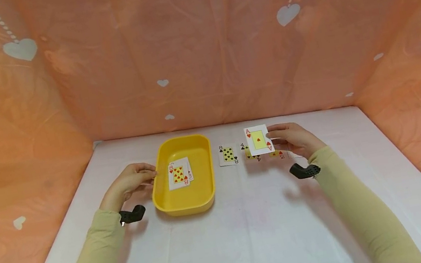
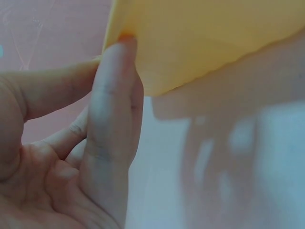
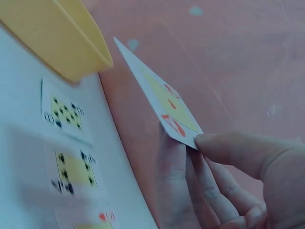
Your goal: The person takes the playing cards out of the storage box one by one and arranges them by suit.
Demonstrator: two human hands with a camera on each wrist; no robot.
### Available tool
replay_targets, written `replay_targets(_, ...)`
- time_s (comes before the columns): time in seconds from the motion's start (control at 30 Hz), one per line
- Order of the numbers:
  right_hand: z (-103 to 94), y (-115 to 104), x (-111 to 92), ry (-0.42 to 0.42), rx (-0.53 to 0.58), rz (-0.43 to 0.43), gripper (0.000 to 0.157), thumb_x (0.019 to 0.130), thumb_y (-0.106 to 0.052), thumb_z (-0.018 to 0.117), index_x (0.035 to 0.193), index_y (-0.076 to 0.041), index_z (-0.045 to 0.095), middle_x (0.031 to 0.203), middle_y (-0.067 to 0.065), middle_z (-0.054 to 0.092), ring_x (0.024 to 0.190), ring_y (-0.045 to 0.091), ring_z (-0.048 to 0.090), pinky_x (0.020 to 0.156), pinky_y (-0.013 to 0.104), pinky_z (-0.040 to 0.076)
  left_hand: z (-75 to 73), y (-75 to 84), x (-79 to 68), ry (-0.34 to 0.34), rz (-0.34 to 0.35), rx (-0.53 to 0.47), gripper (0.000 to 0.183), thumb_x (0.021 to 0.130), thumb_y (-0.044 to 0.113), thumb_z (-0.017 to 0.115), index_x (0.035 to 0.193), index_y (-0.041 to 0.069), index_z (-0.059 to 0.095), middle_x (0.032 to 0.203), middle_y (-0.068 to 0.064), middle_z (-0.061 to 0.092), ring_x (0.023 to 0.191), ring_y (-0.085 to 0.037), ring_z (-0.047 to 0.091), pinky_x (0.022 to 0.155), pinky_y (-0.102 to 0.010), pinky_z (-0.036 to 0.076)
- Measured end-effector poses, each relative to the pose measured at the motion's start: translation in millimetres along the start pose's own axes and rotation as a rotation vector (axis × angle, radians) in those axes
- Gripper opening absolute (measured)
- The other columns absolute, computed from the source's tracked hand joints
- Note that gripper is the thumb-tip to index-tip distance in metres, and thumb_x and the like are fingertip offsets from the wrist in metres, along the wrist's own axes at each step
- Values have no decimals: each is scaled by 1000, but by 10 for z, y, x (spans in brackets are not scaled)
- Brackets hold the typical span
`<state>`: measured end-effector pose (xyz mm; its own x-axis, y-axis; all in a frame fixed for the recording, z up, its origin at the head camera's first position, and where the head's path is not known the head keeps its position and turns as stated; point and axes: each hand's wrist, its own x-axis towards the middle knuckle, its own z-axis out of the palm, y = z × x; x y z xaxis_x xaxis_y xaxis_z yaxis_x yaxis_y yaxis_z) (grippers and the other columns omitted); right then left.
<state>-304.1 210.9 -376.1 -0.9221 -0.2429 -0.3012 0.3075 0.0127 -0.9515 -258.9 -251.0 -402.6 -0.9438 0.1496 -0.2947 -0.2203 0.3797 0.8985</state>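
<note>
My right hand [image 1: 295,139] pinches an ace of hearts playing card [image 1: 257,140] by its edge, raised above the table. In the right wrist view the thumb lies on the face of the card [image 3: 167,102] and fingers are behind it. My left hand [image 1: 131,183] grips the left rim of a yellow tray [image 1: 204,193] between thumb and fingers, as the left wrist view shows up close. Inside the tray lie an eight of hearts [image 1: 178,175] and another red card [image 1: 190,176] partly beneath it.
Right of the tray, an eight of spades [image 1: 228,155] lies face up. Beside it are a four of clubs [image 1: 250,155] and a red-heart card [image 1: 278,154], both partly hidden by the raised card and right hand. Orange cloth walls [image 1: 197,58] enclose the white tabletop [image 1: 215,253].
</note>
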Motion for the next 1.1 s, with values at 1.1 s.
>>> replay_targets(1.1,-1533,424,-167,352,70,251,66,95,-16,59,152,-13,26,112,-1,47,91,9,53,79,23,51,22,-14,-31,1,-10,42,42,97,17,57,128,-10,48,109,-16,63,87,-18,63,77,-32,54)
